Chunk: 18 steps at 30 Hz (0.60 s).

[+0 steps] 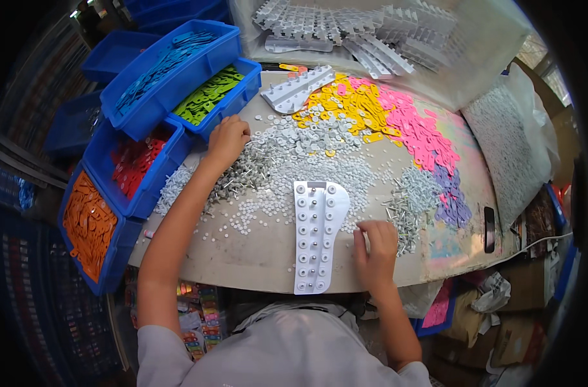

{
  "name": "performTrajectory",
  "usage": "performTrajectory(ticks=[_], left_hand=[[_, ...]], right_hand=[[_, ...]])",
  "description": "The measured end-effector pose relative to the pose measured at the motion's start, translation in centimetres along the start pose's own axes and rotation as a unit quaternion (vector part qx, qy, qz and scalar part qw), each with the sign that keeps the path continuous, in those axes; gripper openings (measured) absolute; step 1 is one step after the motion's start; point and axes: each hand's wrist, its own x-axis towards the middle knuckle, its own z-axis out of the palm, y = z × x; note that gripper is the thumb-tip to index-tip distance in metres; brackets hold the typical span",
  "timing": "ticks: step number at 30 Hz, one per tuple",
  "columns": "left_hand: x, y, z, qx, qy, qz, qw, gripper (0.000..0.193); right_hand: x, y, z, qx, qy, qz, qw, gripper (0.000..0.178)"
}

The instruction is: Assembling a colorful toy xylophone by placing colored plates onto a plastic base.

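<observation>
A white plastic moulded plate (324, 238) lies lengthwise before me at the table's front edge. White round rings line both its sides, with a row of metal pins down the middle. My left hand (229, 140) is at the far left, fingers curled down beside the green pieces' bin and the metal pins (245, 169); what it holds, if anything, is hidden. Just right of the plate, my right hand (376, 248) hovers over the table, fingers bent and thumb close to the index finger. Anything between them is too small to make out. Small white discs (313, 174) spread beyond the plate.
Blue bins (142, 205) on the left hold orange, red, green and blue flat pieces. Yellow (355, 106), pink (423, 132) and purple pieces (452, 200) are heaped right. Another white plate (298, 89) lies behind. A clear bag (510, 142) stands at the right edge.
</observation>
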Motion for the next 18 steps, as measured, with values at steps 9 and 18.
performTrajectory(ticks=[9,18], left_hand=[[0.1,-0.4,1.1,0.008,0.026,0.008,1.0,0.009],[0.6,0.0,0.2,-0.059,-0.029,-0.048,0.997,0.008]], right_hand=[[13.8,2.6,8.4,-0.018,-0.113,-0.059,0.992,0.008],[15.4,4.2,12.7,-0.039,-0.175,-0.013,0.984,0.009]])
